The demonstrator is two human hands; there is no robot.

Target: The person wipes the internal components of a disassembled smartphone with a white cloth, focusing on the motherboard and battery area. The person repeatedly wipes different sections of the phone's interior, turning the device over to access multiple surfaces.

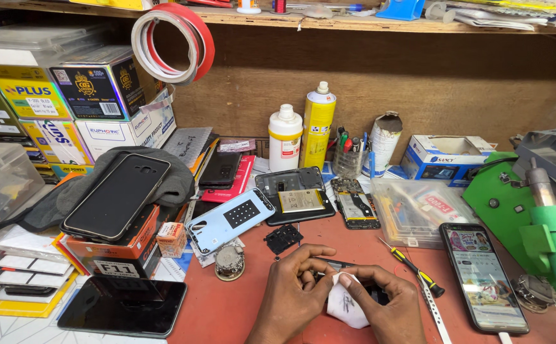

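Head view, left hand (290, 286) and right hand (380, 299) together low on the red counter (227, 306), fingers of both pinched on a white cloth (345, 306) over a dark part (mostly hidden), yellow-handled screwdriver (411, 267) just right, pale blue phone back cover (230, 220) behind.

My fingers (311, 272) pinch a white cloth (346, 307) over the rust-red mat (227, 312). Far left lies a pale blue phone back (230, 221) with a black dotted patch; right, a yellow-and-black screwdriver (415, 269); far off, a yellow spray can (318, 126).
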